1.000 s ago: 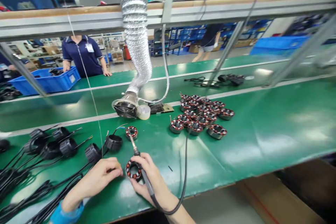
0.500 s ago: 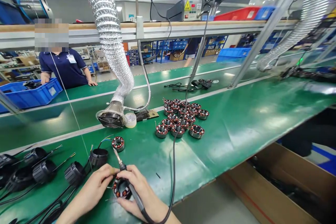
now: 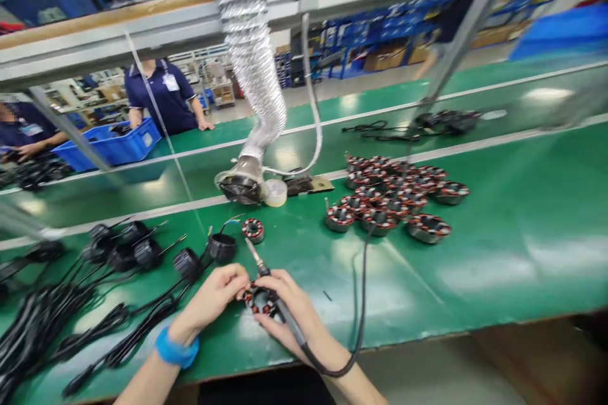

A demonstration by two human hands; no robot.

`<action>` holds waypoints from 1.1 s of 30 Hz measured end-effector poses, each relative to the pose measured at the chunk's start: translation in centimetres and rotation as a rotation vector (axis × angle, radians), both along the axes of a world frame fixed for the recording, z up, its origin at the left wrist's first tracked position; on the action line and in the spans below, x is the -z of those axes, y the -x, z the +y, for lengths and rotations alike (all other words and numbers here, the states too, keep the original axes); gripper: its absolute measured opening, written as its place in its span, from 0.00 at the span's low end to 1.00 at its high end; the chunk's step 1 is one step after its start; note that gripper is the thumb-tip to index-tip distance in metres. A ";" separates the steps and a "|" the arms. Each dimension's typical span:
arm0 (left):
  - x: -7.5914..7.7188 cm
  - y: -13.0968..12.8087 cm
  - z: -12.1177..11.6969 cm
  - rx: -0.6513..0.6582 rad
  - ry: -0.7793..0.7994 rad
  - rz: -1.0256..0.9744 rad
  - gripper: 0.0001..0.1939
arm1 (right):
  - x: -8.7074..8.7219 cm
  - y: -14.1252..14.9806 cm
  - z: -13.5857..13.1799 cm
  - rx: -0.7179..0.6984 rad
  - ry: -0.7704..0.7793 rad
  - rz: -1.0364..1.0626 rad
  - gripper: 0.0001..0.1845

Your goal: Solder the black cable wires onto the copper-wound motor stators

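1. On my feed, my left hand (image 3: 211, 297) and right hand (image 3: 285, 310) meet at lower centre, around a copper-wound stator (image 3: 259, 301) with red end caps. I cannot tell whether it touches the green counter (image 3: 475, 278).
2. My left fingers (image 3: 236, 278) are pinched together on the stator's rim. My right fingers (image 3: 285, 288) are closed around a soldering iron (image 3: 289, 323), and its tip points toward upper left.
3. The bare tip (image 3: 250, 252) sits near my left fingers, so a small wrist turn could burn them. A tug on the iron's black cord (image 3: 363, 329), looping toward lower centre, could also pull the tip off line.
4. Compared with the earlier frame, my view has swung and the counter's edges slope differently. A blue wristband (image 3: 175, 348) now shows on my left wrist, and a co-worker's hand (image 3: 28, 150) has entered at the far left.
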State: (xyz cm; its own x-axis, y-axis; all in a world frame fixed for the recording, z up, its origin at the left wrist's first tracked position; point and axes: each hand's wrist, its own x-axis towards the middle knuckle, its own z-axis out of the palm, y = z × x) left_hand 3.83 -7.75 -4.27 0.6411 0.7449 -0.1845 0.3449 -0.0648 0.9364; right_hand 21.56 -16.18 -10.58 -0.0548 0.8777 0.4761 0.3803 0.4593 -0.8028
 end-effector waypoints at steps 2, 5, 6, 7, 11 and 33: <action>0.2 -0.4 -0.1 -0.094 0.096 -0.020 0.23 | 0.5 0.0 0.2 0.019 0.007 -0.013 0.27; 0.5 0.3 -0.7 -0.211 0.045 -0.010 0.25 | 1.0 0.0 0.2 0.040 0.008 -0.041 0.25; 0.5 0.8 -1.1 -0.230 -0.002 0.004 0.25 | 1.1 0.1 0.2 0.046 0.000 -0.049 0.25; 0.5 1.4 -1.5 -0.236 -0.045 0.028 0.24 | 1.2 0.1 0.2 0.054 -0.010 -0.055 0.25; 0.4 3.0 -3.2 -0.111 -0.150 0.170 0.14 | 1.3 0.1 0.3 0.092 -0.042 -0.067 0.24; -8.0 6.0 5.0 -0.309 -0.749 0.696 0.25 | 1.0 0.6 0.5 0.184 -0.118 -0.081 0.20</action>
State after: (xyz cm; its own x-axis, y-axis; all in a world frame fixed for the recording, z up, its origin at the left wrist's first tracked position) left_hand -2.16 -2.74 3.76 0.3347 0.9326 0.1349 0.8884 -0.3600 0.2849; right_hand 21.00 -15.67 -11.54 0.0588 0.8149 0.5766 0.5276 0.4649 -0.7110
